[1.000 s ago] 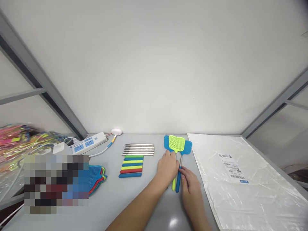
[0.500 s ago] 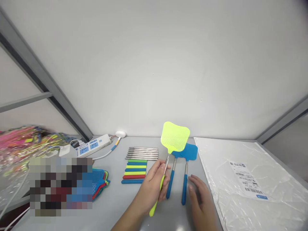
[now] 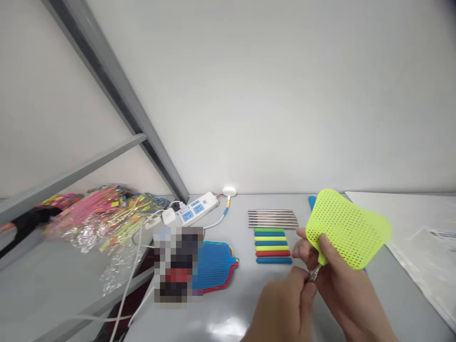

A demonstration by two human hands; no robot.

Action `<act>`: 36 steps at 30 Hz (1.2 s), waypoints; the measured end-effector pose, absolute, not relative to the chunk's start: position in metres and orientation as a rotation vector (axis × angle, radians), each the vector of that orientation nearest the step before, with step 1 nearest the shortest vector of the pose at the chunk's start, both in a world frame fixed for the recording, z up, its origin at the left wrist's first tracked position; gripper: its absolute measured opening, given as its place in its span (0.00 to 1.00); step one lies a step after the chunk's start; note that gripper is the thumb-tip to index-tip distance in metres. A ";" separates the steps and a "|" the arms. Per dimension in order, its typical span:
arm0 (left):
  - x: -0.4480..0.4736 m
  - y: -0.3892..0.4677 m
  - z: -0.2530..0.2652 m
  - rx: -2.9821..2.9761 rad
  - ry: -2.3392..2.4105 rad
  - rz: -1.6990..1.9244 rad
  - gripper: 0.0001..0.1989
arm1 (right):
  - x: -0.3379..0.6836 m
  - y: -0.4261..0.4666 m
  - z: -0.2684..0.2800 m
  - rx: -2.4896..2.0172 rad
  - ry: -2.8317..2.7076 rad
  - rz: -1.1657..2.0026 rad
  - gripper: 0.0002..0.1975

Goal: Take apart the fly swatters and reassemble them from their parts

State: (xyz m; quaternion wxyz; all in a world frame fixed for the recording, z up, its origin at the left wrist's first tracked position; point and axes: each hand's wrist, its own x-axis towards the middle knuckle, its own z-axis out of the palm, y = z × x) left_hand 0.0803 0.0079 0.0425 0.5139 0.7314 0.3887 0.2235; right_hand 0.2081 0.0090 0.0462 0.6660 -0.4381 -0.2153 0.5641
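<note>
A yellow-green fly swatter (image 3: 342,232) is between my two hands, its perforated head tilted toward the upper right. My left hand (image 3: 290,301) is closed round the metal shaft just below the neck; the swatter's handle is hidden by that hand. My right hand (image 3: 351,289) grips the base of the head, with the thumb pressed on the mesh. Behind the yellow head, only a corner of a blue swatter (image 3: 312,202) shows. To the left of my hands lie a row of coloured handles (image 3: 272,248) and, beyond them, several metal rods (image 3: 272,218).
A stack of blue and red swatter heads (image 3: 215,266) lies left, partly covered by a pixelated patch. Behind it are a power strip (image 3: 197,209) with cables and a white device (image 3: 229,191). Plastic-wrapped colourful goods (image 3: 114,209) lie beyond the frame bar. A white package (image 3: 416,247) lies right.
The view has turned left. My right hand has come off the table and taken hold of the swatter's head. My left hand now grips just below the neck, and the swatter is closer to me.
</note>
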 end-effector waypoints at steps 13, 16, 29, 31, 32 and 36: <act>0.069 -0.014 0.039 1.140 0.728 0.576 0.19 | 0.202 -0.004 0.054 -1.012 -0.632 1.204 0.23; 0.086 -0.027 0.041 1.140 0.709 0.594 0.18 | 0.205 -0.023 0.050 -0.975 -0.646 1.281 0.27; 0.160 -0.088 0.022 1.831 0.930 1.128 0.11 | 0.279 -0.103 0.003 -1.069 -0.994 0.994 0.13; 0.145 -0.089 0.023 1.986 0.998 1.049 0.11 | 0.286 -0.113 -0.002 -1.101 -1.086 1.017 0.14; 0.137 -0.088 0.024 1.952 1.029 1.031 0.12 | 0.288 -0.116 -0.002 -1.108 -1.125 1.068 0.15; 0.110 -0.079 0.026 1.635 0.907 1.094 0.17 | 0.281 -0.123 0.009 -1.119 -1.250 1.179 0.16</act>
